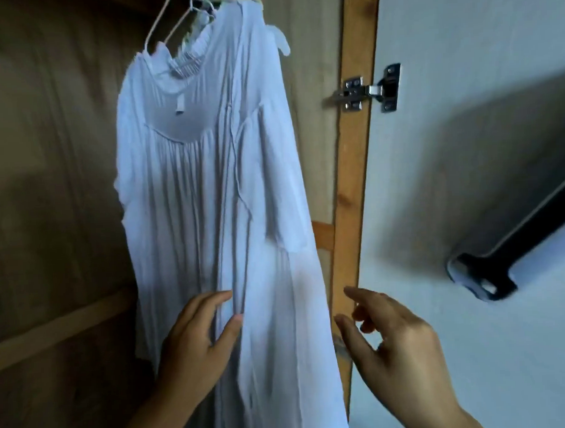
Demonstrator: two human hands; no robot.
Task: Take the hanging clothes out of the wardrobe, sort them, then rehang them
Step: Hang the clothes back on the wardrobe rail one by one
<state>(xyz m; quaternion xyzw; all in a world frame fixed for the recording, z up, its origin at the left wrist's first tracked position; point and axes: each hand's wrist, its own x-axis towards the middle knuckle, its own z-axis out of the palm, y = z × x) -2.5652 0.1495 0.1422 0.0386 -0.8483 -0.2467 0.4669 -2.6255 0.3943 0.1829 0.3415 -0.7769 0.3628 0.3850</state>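
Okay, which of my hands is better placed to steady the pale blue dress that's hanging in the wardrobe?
Left, probably. Your left hand already lies on the pale blue dress, fingers spread over its lower folds. Your right hand hangs open beside the wooden frame, clear of the fabric.

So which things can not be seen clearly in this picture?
- Rail and hanger hooks: cut off by the top edge, head view.
- Dress hem: cut off by the bottom edge.
- Label text: too small and blurred.
- Left hand palm: faces the dress, so whether it pinches the fabric is unclear.
- Door handle: its upper end runs off the right edge.
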